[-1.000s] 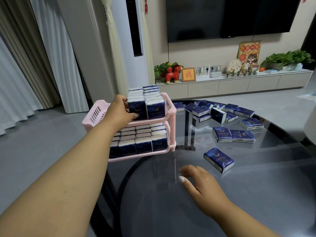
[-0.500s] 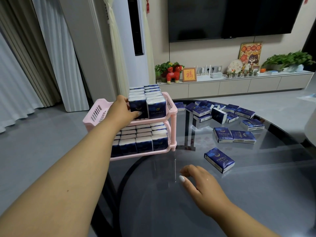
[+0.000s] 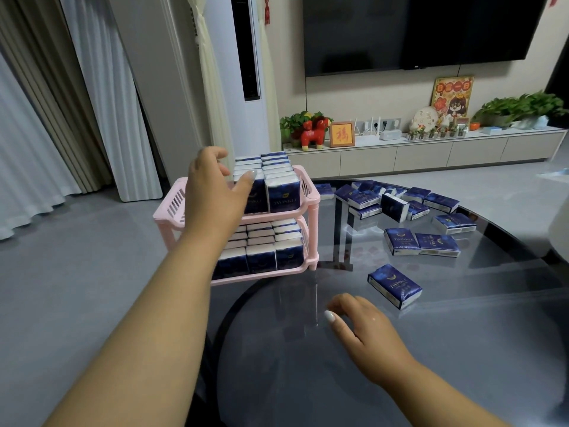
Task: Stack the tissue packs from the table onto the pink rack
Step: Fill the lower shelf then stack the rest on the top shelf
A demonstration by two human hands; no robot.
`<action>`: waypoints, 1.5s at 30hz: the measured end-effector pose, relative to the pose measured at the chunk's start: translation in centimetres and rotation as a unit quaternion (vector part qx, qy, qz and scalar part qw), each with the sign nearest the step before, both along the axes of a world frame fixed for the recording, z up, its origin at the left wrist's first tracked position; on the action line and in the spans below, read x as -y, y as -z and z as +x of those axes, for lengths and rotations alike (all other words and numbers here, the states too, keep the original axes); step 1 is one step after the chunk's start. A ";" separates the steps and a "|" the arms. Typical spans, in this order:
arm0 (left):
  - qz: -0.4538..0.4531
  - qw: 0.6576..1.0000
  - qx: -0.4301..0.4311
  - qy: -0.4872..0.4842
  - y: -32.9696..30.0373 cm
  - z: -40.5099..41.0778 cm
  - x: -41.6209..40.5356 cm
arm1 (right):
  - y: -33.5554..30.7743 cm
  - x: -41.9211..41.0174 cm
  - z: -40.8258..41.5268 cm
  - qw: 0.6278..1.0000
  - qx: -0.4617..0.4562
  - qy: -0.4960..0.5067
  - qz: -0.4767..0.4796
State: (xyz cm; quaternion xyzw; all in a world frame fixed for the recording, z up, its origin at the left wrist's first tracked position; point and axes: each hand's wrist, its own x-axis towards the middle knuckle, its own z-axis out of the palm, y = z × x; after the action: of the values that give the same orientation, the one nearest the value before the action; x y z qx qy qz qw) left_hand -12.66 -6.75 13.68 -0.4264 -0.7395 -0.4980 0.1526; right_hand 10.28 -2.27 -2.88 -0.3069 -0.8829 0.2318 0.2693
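A pink two-tier rack (image 3: 172, 208) stands at the left edge of the dark glass table (image 3: 400, 349), both tiers filled with upright blue tissue packs (image 3: 281, 192). My left hand (image 3: 212, 186) hovers just in front of the upper tier, fingers spread and relaxed, holding nothing. Lower down, my right hand (image 3: 360, 325) rests low over the glass with loosely bent fingers, a little left of a single blue pack (image 3: 394, 285). Several more loose packs (image 3: 421, 241) lie scattered further back on the table.
The table's curved edge runs under my left forearm, with grey floor to the left. A TV cabinet (image 3: 431, 152) with plants and ornaments lines the far wall. Something white (image 3: 560, 229) shows at the right edge.
My left hand has let go of the upper-tier pack and lifted away, fingers opening. The right hand has stayed put.
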 end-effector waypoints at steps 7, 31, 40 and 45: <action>0.049 0.985 0.066 0.151 5.1 8.3 0.9 | 0.5 -0.1 0.4 0.997 -0.052 0.053 0.006; -0.077 0.837 0.492 0.228 15.6 14.5 -3.7 | -0.3 -3.3 3.8 0.948 -0.171 0.201 -0.178; 0.001 0.862 0.453 0.228 16.4 13.8 -3.6 | -2.6 -10.9 2.9 0.921 -0.096 0.364 -0.098; 0.004 0.867 0.435 0.243 16.7 13.9 -3.9 | -2.6 -15.3 2.4 0.927 0.154 0.338 0.062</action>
State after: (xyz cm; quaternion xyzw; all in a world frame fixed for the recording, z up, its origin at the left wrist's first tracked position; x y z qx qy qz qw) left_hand 1.29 -2.82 -3.03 -0.3321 -0.6014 -0.6577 -0.3089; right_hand 12.67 13.03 -0.28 -0.6016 -0.7701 0.0224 0.2110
